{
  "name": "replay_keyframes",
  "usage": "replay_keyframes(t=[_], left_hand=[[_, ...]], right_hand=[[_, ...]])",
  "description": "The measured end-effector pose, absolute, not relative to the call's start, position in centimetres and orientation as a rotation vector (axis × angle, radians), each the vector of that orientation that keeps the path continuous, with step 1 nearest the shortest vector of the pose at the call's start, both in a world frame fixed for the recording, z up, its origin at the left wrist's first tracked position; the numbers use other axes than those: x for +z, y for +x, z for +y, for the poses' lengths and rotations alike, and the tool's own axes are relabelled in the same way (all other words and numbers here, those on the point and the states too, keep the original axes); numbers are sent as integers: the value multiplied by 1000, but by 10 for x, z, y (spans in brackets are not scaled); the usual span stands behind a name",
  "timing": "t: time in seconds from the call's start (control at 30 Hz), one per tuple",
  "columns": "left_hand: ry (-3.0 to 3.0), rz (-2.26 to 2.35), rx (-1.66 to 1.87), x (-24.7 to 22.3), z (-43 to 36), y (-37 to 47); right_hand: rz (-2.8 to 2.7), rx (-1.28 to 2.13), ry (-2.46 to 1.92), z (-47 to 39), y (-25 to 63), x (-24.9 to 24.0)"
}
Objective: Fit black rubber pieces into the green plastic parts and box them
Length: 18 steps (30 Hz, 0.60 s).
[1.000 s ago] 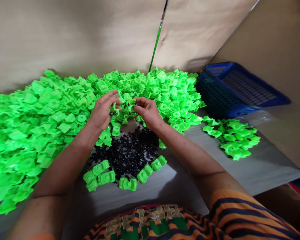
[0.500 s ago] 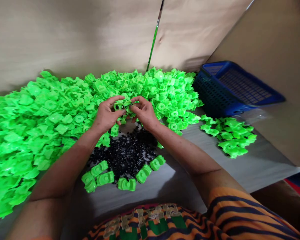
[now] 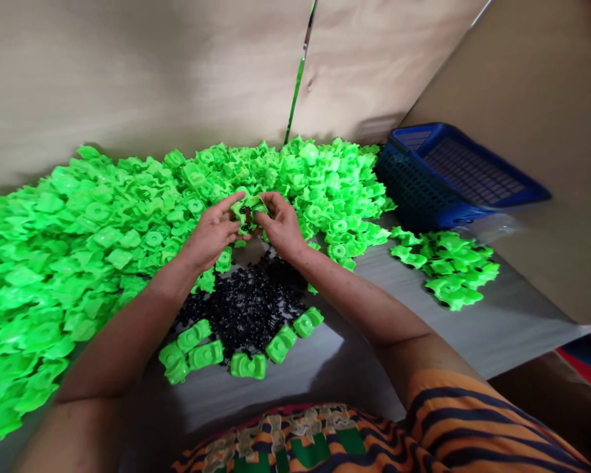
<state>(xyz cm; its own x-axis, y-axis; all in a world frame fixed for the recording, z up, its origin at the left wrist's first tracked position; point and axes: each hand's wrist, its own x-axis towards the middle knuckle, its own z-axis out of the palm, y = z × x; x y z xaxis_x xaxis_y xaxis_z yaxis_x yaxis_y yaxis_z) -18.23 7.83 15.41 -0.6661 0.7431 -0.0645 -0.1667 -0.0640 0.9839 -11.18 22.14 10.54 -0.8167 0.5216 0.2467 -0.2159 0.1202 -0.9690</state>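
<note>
Green car pinched between left hand and right hand, beyond the black parts. Uneven thumb pressure could skew its wheels; loose fingers could lose it in the pile.

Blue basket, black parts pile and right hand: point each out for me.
Blue basket (image 3: 416,187): head view, on its perforated side wall.
Black parts pile (image 3: 246,305): head view, near its middle.
Right hand (image 3: 284,227): head view, mid-hand.

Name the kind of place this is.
Probably a small-parts workshop: a grey table heaped with green plastic pieces, a pile of small black parts, and a blue basket.
</note>
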Motion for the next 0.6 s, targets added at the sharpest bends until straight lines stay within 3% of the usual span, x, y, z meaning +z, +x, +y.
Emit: replay_keyframes(t=[0.4, 0.6], left_hand=[[648, 1703, 1877, 146, 85, -178], [652, 1788, 1898, 135, 89, -185]], right_hand=[[-2125, 1219, -226, 213, -101, 108], [-2247, 1281, -156, 215, -100, 110]])
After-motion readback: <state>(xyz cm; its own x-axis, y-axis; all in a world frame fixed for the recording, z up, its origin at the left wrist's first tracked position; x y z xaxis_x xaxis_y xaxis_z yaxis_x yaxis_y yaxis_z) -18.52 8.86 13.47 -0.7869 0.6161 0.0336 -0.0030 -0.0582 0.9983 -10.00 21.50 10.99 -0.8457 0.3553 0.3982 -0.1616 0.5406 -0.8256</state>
